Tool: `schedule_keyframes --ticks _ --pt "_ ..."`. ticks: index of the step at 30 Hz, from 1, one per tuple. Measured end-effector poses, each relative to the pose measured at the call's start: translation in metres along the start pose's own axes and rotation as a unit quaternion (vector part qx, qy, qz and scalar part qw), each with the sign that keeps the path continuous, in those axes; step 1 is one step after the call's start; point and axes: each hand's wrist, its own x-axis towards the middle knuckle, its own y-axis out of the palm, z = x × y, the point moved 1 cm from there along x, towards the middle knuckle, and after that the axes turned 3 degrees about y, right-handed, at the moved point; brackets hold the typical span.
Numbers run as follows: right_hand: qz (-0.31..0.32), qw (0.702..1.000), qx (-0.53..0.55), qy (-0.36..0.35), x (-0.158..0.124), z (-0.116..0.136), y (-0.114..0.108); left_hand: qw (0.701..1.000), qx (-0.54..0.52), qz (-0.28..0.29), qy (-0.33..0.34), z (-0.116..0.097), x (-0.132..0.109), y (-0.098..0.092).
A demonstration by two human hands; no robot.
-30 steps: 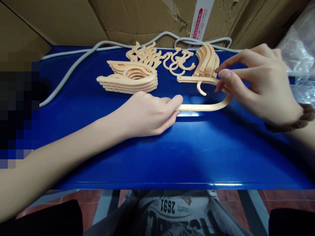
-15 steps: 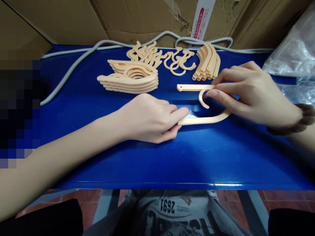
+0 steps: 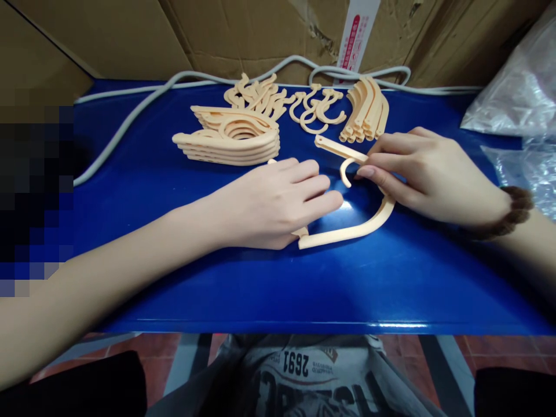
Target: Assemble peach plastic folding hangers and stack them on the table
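In the head view my right hand (image 3: 412,168) pinches a beige plastic hanger (image 3: 369,226) where its two curved arms and small hook (image 3: 344,172) come together. The upper arm (image 3: 339,147) points back to the left; the lower one curves round toward my left hand. My left hand (image 3: 282,202) is closed, palm down, beside the lower arm's end. Bits of a beige plastic piece (image 3: 300,232) show from beneath it, at its far side and near the arm's tip; the rest is hidden under the fingers.
Behind my left hand lies a stack of finished-looking hangers (image 3: 230,147). Loose hooks (image 3: 319,110) and a bundle of hanger arms (image 3: 365,110) lie farther back. A grey cable (image 3: 143,110) runs along cardboard boxes (image 3: 260,35). Clear plastic bags (image 3: 516,92) are at right.
The hanger has tilted, its upper arm's end rising and its lower arm's end coming nearer. My left hand has let go of the lower arm's end; my right hand has moved slightly left and nearer.
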Motion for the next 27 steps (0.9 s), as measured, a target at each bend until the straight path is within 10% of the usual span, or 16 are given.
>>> schedule_keyframes --ticks 27 --pt "0.025 0.999 -0.031 0.027 0.0012 0.0043 0.0026 0.997 0.05 -0.041 -0.034 -0.0001 -0.0005 0.0001"
